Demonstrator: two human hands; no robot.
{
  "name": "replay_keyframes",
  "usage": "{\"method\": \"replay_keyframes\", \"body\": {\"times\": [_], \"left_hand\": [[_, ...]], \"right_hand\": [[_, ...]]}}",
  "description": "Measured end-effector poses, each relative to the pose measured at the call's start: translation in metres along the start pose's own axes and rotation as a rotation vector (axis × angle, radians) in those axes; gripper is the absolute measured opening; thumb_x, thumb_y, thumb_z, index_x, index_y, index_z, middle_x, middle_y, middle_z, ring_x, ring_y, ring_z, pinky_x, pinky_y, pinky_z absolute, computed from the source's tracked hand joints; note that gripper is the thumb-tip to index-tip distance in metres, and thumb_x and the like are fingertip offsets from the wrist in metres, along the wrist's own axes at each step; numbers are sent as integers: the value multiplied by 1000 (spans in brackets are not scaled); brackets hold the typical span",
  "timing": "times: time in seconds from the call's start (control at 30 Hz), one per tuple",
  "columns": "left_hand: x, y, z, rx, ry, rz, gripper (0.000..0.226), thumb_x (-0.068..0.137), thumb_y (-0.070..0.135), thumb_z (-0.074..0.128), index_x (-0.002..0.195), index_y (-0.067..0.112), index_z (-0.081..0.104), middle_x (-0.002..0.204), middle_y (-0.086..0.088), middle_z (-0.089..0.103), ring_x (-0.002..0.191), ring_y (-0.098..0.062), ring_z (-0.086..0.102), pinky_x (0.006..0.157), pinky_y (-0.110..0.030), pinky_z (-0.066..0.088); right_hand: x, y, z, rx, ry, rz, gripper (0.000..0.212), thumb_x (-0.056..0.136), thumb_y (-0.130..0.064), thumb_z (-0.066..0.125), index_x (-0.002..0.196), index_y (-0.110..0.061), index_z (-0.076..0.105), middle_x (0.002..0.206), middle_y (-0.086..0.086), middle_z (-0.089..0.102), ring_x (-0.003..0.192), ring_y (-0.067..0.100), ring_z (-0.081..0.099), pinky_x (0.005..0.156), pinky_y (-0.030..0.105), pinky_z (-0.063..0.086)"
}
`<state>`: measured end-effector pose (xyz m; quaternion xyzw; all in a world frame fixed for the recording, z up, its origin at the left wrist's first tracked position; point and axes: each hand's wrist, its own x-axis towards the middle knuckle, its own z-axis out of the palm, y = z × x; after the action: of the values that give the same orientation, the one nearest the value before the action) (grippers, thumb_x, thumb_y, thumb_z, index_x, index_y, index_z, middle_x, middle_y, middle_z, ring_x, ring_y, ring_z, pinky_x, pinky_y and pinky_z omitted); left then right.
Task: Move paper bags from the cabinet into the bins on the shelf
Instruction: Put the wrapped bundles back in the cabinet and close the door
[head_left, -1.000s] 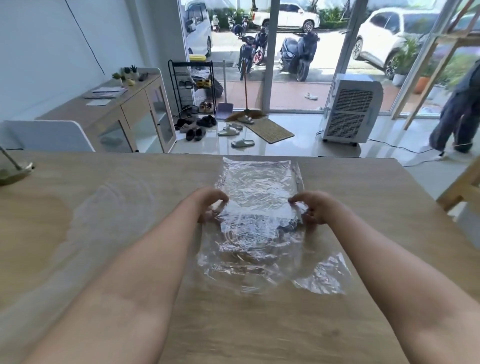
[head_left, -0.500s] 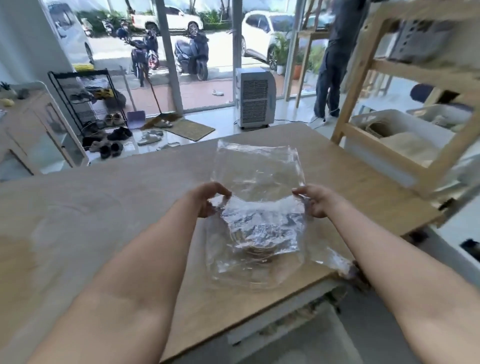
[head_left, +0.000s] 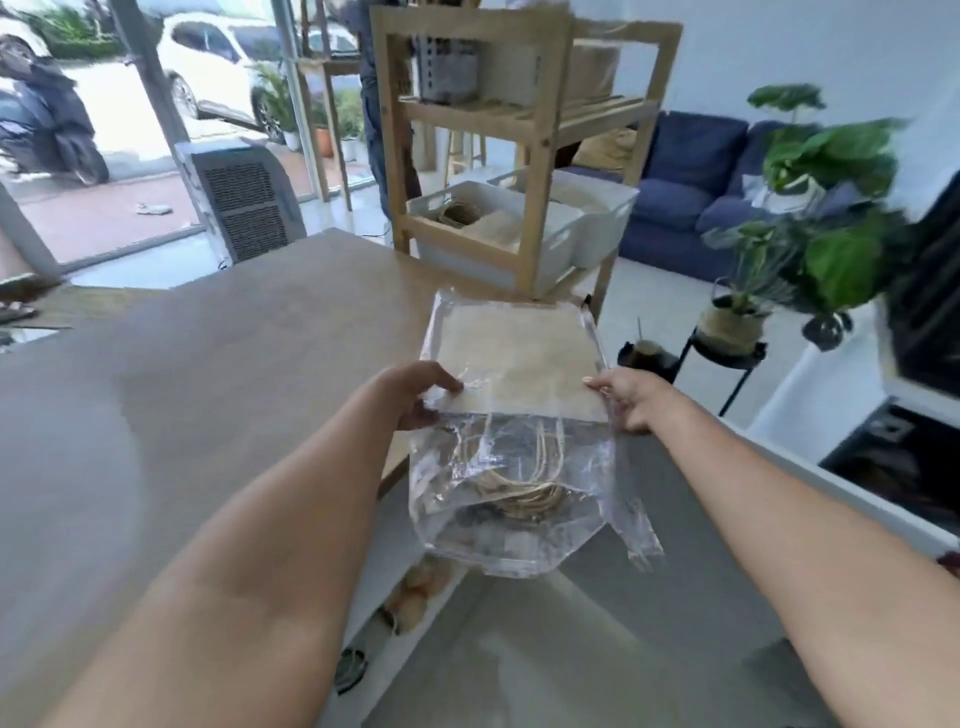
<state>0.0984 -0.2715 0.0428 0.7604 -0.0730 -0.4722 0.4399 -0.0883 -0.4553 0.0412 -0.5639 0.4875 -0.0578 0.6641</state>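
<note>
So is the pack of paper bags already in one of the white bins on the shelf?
No, both hands, left hand and right hand, hold the pack of paper bags in the air, short of the white bins.

Place: home living room
Signs: blue sofa (head_left: 691, 171), potted plants (head_left: 826, 218), wooden shelf (head_left: 524, 119), glass front (head_left: 156, 104) facing the street

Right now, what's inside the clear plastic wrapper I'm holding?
Inside the clear plastic wrapper lie flat tan paper bags with twine handles trailing toward you. How many bags are stacked cannot be seen; the top one covers the rest.

Single head view; looks forward, down; hands (head_left: 524, 397) close; shelf (head_left: 519, 135) just beyond.
</note>
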Motion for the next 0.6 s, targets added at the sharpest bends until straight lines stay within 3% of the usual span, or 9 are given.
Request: {"method": "replay_keyframes", "body": {"times": [0.1, 0.23, 0.33, 0.4, 0.47, 0.6], "left_hand": [[-14, -1, 54, 21, -66, 19, 15, 89, 12, 63, 88, 3, 50, 86, -6, 48, 64, -20, 50, 55, -30, 49], [-37, -29, 128, -11, -149, -14, 13, 91, 6, 60, 87, 3, 48, 85, -4, 46, 70, -23, 56, 37, -31, 53], [-43, -66, 160, -47, -149, -93, 19, 91, 4, 60, 82, 3, 44, 83, -6, 44, 73, -25, 58, 36, -35, 54], [-43, -95, 169, -22, -148, -162, 19, 90, 7, 62, 98, 2, 46, 83, -5, 44, 73, -25, 59, 48, -37, 57], [-37, -128, 170, 3, -95, -246, 46, 86, 12, 68, 124, 9, 44, 94, -5, 49, 71, -22, 59, 65, -36, 60], [-36, -183, 157, 13, -60, -350, 53, 81, 21, 74, 124, 11, 45, 109, 1, 52, 63, -17, 61, 41, -24, 51]], "right_hand": [[-15, 25, -53, 56, 71, 1, 24, 99, -11, 46, 76, -10, 54, 41, 3, 63, 34, 15, 62, 35, 26, 51], [-33, 72, -117, 61, 80, 38, 19, 98, -13, 47, 84, -9, 59, 51, 4, 67, 42, 18, 66, 39, 30, 53], [-36, 115, -142, 40, 101, 47, 11, 95, -15, 54, 86, -13, 61, 55, -1, 67, 49, 13, 63, 43, 23, 53], [-32, 145, -145, 55, 73, 73, 15, 95, -12, 54, 82, -12, 60, 49, -3, 67, 42, 8, 63, 44, 21, 53], [-26, 173, -141, 55, 26, 112, 19, 96, -9, 50, 79, -10, 59, 47, -3, 67, 39, 6, 63, 44, 19, 53], [-13, 213, -115, -13, -37, 193, 21, 96, -9, 52, 76, -12, 57, 44, -4, 65, 37, 5, 62, 43, 17, 51]]}}
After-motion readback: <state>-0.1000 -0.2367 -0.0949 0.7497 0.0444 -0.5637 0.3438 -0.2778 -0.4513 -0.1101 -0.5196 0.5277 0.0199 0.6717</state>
